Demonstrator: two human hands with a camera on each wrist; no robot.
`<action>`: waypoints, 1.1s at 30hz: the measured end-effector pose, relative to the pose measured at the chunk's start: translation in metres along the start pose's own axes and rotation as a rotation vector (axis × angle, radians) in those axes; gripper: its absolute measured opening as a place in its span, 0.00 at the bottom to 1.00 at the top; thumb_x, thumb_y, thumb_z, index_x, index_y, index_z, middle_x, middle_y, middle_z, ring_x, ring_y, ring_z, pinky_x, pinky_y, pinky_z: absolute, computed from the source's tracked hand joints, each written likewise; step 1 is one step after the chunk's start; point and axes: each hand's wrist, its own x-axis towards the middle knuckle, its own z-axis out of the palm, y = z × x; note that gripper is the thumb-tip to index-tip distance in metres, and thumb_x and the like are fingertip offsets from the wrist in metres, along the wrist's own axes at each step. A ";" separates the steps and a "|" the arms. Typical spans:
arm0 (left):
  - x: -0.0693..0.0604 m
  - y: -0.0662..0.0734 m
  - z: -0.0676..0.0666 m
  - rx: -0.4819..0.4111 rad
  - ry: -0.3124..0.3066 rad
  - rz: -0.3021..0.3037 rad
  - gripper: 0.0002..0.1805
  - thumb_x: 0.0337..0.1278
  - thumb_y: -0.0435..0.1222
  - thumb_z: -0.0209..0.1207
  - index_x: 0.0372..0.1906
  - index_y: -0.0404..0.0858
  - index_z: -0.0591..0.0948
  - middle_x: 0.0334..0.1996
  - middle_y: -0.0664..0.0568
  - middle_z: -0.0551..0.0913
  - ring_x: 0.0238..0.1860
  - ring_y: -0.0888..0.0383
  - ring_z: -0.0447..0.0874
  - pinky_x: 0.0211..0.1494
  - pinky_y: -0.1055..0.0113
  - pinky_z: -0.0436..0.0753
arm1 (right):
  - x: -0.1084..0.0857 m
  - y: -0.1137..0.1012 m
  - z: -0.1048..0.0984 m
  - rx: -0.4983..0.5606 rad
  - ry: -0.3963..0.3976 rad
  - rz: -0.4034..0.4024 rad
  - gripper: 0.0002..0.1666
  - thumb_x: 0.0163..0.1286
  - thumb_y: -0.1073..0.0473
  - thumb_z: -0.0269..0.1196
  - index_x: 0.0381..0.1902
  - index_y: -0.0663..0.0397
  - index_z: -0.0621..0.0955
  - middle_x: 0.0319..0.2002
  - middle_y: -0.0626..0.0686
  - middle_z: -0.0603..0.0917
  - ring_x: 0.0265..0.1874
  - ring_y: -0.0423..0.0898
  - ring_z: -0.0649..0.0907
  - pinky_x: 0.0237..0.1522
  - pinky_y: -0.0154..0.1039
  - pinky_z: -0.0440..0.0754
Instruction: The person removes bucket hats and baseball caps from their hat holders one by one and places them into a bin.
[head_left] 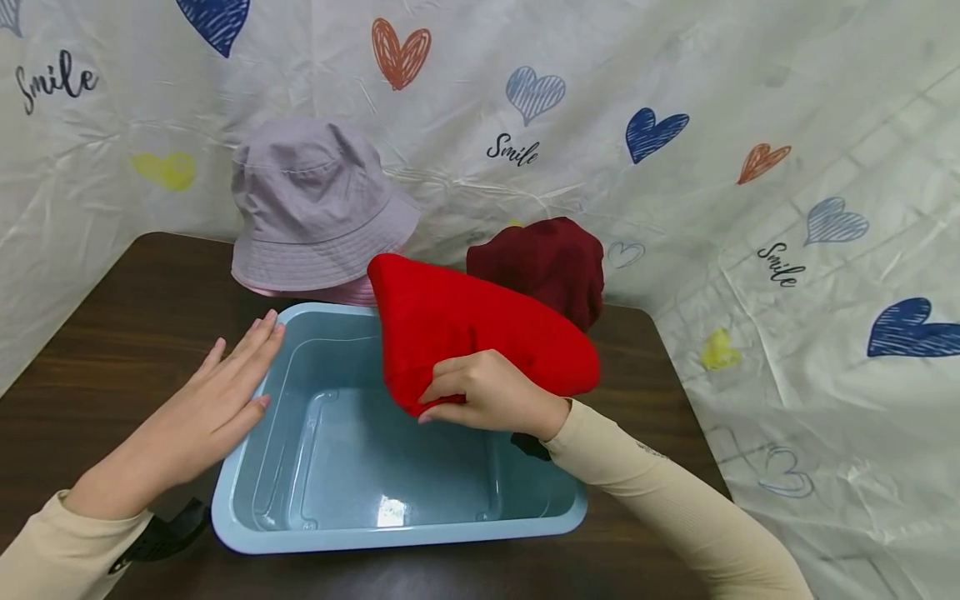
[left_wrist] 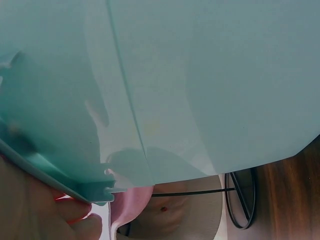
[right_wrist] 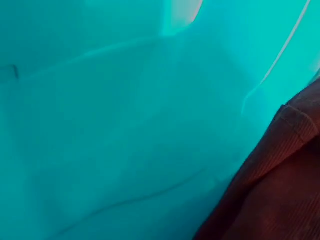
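Note:
My right hand [head_left: 495, 392] pinches the near edge of a soft red hat [head_left: 480, 321] above the back right of a pale blue plastic basin [head_left: 401, 537]. In the right wrist view, ribbed reddish fabric [right_wrist: 280, 175] appears at the lower right, against the basin's blue inside [right_wrist: 125, 125]. My left hand [head_left: 217, 400] lies along the basin's left rim, fingers straight and holding nothing. Its fingers [left_wrist: 70, 220] show at the lower left of the left wrist view, beside the basin's outer wall [left_wrist: 160, 90].
Behind the basin, a lilac bucket hat [head_left: 311, 200] sits over a pink one [head_left: 348, 292]. To its right a dark red hat [head_left: 547, 262] stands behind the red hat. The dark wooden table [head_left: 97, 333] meets a white sheet printed with hearts [head_left: 450, 133].

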 end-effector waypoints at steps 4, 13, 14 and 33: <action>0.000 0.001 0.000 -0.008 -0.002 -0.004 0.39 0.65 0.35 0.49 0.74 0.35 0.44 0.75 0.45 0.39 0.74 0.53 0.33 0.71 0.49 0.31 | 0.001 -0.001 0.004 0.015 -0.003 0.020 0.11 0.54 0.56 0.73 0.34 0.54 0.87 0.28 0.46 0.85 0.28 0.37 0.80 0.35 0.21 0.74; 0.001 0.000 0.000 -0.008 -0.001 0.003 0.38 0.65 0.35 0.49 0.74 0.35 0.44 0.75 0.44 0.40 0.74 0.54 0.33 0.71 0.50 0.31 | -0.010 -0.009 -0.013 -0.155 0.005 0.091 0.12 0.53 0.52 0.73 0.34 0.48 0.87 0.29 0.43 0.85 0.27 0.35 0.81 0.29 0.25 0.74; 0.001 0.000 0.000 -0.009 0.000 0.004 0.38 0.65 0.35 0.49 0.74 0.35 0.44 0.75 0.44 0.39 0.74 0.53 0.33 0.71 0.50 0.31 | -0.013 -0.010 -0.016 -0.184 0.011 0.101 0.12 0.52 0.51 0.73 0.34 0.47 0.87 0.28 0.42 0.85 0.26 0.35 0.80 0.28 0.25 0.74; 0.000 0.000 -0.001 -0.018 0.000 0.005 0.39 0.65 0.35 0.49 0.74 0.35 0.44 0.75 0.47 0.38 0.74 0.52 0.34 0.71 0.49 0.31 | -0.015 -0.006 -0.004 0.080 -0.036 0.114 0.05 0.55 0.59 0.72 0.28 0.52 0.85 0.24 0.44 0.80 0.24 0.34 0.76 0.31 0.23 0.74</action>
